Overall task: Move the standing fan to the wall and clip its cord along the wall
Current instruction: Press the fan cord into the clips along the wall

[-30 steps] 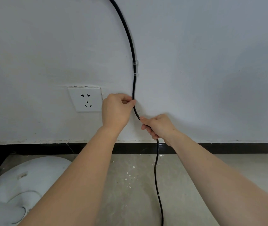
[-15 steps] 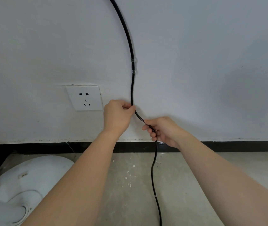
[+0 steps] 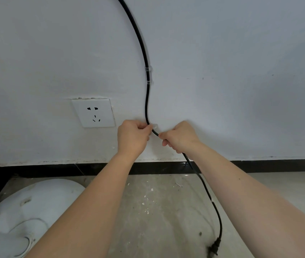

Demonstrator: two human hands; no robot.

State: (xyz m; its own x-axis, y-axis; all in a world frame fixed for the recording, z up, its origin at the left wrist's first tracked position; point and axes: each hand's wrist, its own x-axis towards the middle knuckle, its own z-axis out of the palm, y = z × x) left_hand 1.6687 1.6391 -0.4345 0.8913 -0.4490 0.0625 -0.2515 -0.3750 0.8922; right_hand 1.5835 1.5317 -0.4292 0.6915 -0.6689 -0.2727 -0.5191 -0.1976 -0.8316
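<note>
White wall socket (image 3: 93, 113) — unused — above a black skirting board (image 3: 278, 165) and speckled concrete floor (image 3: 157, 211)

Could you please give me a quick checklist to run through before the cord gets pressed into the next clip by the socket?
1. Upper clear clip holds the black cord against the wall: ok.
2. Left hand is on the cord at the second clear clip: ok.
3. Right hand grips the cord just below that clip: ok.
4. Cord seated inside the second clip: cannot tell, the fingers hide most of it.
5. Slack left below the right hand: ok, the cord trails loosely across the floor.
6. Plug out of the wall socket: ok, it lies on the floor and the socket is empty.
</note>
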